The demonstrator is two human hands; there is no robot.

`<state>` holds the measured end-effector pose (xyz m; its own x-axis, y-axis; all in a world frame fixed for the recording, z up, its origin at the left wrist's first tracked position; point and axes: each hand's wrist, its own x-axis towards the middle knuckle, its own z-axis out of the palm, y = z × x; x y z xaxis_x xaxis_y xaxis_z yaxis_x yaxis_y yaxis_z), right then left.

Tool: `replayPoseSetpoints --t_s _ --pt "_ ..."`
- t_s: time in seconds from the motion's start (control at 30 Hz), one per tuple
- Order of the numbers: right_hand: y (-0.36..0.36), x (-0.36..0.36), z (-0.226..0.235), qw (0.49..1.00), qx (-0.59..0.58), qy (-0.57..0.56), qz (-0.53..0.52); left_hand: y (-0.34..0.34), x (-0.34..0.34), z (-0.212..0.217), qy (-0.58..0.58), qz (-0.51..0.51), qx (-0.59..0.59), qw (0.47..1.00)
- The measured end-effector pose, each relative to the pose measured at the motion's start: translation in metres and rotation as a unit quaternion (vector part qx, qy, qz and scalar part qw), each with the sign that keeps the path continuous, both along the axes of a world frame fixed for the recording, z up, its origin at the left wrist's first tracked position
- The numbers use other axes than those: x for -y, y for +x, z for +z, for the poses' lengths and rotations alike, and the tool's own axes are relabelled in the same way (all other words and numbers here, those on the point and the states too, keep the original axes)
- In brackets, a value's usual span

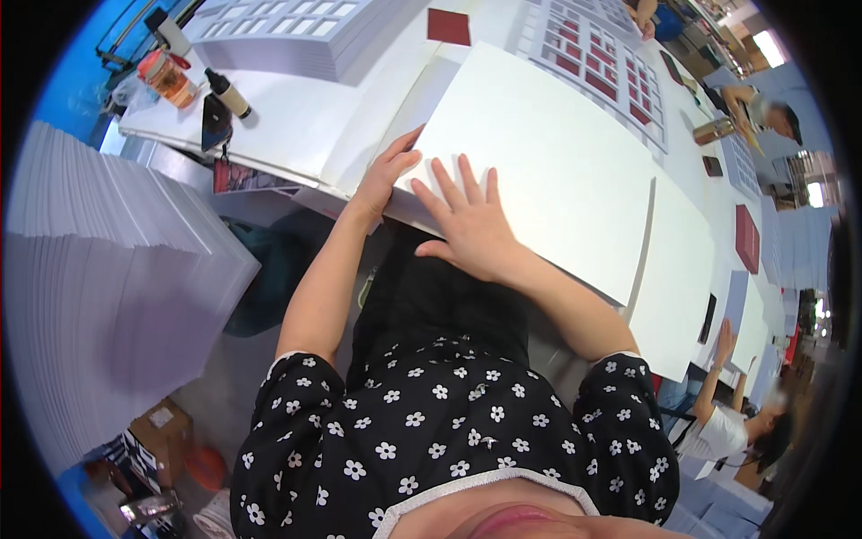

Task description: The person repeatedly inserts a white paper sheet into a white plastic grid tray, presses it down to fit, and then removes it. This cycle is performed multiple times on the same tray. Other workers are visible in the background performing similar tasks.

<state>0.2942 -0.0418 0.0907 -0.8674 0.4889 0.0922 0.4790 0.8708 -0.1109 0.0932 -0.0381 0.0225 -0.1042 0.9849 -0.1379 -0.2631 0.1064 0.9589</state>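
Head view: the right hand point(471, 229) lies on a white board point(548, 162), fingers spread. The left hand point(384, 181) touches its edge, pinching or not I cannot tell. An orange bottle point(168, 81) has unclear contents.

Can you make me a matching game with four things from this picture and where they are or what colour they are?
Things:
1. left hand
2. small square
3. right hand
4. drink bottle

Matches:
A. fingers spread over the large white board
B. orange, near the left end of the table
C. dark red
D. at the left edge of the large white board

Right pairs: 1-D, 2-C, 3-A, 4-B
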Motion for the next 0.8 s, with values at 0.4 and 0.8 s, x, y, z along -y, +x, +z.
replayPoseSetpoints --t_s 0.4,0.8 --pt "0.062 0.052 0.002 0.984 -0.129 -0.03 -0.122 -0.005 -0.002 -0.016 0.045 -0.002 0.031 0.999" --pt "0.246 0.089 -0.011 0.868 -0.1 0.062 -0.482 0.005 0.004 -0.006 0.017 0.02 0.055 0.998"
